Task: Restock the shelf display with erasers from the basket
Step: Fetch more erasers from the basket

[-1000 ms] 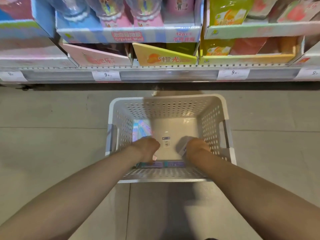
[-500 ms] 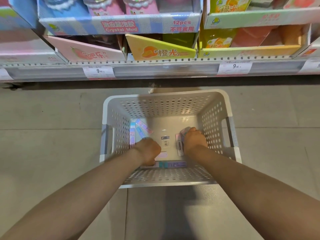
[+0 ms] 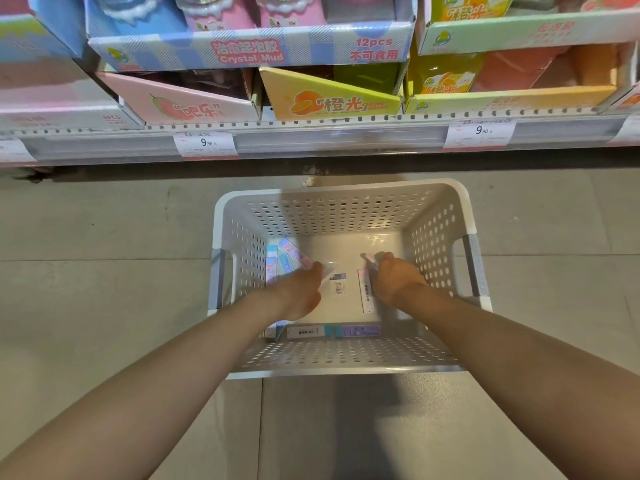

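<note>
In the head view both hands reach into the white perforated plastic basket [image 3: 341,216] on the floor: the left hand [image 3: 300,292] pinches a pastel eraser packet [image 3: 294,253] beside the left wall, and the right hand [image 3: 394,277] curls round a slim white packet [image 3: 365,289]. To do this well, I judge each grip should be firm before lifting towards the shelf display [image 3: 329,133], leaving the long lilac packet [image 3: 334,330] at the near wall for the next trip.

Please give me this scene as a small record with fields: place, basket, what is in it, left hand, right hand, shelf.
place: shop aisle, tiled floor
basket: white perforated basket on the floor before the shelf
contents: eraser packs by the left wall; long pack along the near wall
left hand: left hand inside the basket, touching a pack; grip hidden
right hand: right hand grips a thin pack
shelf: Crystal Mud box, price tags
</note>
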Demonstrator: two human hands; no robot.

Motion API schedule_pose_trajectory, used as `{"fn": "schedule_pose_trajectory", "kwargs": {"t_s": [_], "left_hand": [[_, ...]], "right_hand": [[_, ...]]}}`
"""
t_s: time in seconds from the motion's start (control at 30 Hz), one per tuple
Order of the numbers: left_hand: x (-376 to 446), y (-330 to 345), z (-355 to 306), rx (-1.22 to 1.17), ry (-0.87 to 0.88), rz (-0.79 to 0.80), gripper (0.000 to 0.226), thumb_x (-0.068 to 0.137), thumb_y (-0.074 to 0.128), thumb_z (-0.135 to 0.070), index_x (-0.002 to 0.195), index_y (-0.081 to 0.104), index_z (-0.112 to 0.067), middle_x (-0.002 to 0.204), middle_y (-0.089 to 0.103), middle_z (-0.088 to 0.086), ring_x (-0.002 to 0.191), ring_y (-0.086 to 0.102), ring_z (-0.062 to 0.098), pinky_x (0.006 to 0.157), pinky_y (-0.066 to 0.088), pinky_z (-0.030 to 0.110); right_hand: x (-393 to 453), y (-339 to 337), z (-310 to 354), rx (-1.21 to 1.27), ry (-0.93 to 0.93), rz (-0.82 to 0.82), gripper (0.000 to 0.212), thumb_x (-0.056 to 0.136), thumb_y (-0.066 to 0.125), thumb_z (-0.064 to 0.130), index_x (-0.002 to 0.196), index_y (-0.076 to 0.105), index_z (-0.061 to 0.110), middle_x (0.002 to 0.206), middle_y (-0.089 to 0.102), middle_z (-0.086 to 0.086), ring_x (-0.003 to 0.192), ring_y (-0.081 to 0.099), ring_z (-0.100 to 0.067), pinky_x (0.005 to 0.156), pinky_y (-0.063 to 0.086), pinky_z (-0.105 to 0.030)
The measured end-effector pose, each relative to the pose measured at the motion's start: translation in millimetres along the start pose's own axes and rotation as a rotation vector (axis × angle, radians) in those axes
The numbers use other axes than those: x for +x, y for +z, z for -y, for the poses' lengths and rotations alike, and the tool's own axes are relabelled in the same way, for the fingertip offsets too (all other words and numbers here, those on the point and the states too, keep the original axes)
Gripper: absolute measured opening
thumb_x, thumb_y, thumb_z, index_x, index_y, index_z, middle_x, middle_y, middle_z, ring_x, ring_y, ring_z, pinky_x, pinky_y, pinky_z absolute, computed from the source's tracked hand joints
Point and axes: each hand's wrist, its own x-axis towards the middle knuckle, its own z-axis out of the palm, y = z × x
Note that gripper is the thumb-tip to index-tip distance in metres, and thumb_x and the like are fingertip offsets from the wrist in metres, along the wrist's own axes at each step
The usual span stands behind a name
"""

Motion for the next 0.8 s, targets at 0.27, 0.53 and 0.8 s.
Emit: {"fn": "schedule_pose_trajectory", "kwargs": {"t_s": [0.27,0.53,0.8], "left_hand": [[-7,14,0,0.429,0.114,0.095,0.021,0.095,0.044,-0.014,0.111,0.054,-0.005,0.111,0.056,0.015,0.099,0.056,0.030,0.085,0.047,0.039],[2,21,-4,0.601,0.165,0.067,0.023,0.090,0.053,-0.007,0.111,0.059,-0.002,0.106,0.062,0.017,0.094,0.060,0.030,0.077,0.051,0.037],[4,18,-6,0.529,0.072,0.072,0.027,0.084,0.063,-0.013,0.108,0.060,-0.001,0.104,0.061,0.017,0.083,0.060,0.027,0.066,0.048,0.032]], "right_hand": [[-1,12,21,0.164,0.112,0.019,0.034,0.091,0.044,0.024,0.121,0.046,0.007,0.117,0.062,-0.012,0.107,0.060,-0.028,0.086,0.047,-0.032],[-4,17,20,0.168,-0.183,0.094,0.021,0.089,0.050,0.025,0.102,0.057,0.010,0.106,0.062,-0.013,0.096,0.060,-0.029,0.075,0.044,-0.029],[-25,15,16,-0.094,-0.332,0.335,0.031,0.082,0.058,0.009,0.112,0.051,0.009,0.118,0.056,-0.010,0.104,0.055,-0.024,0.089,0.046,-0.030]]}}
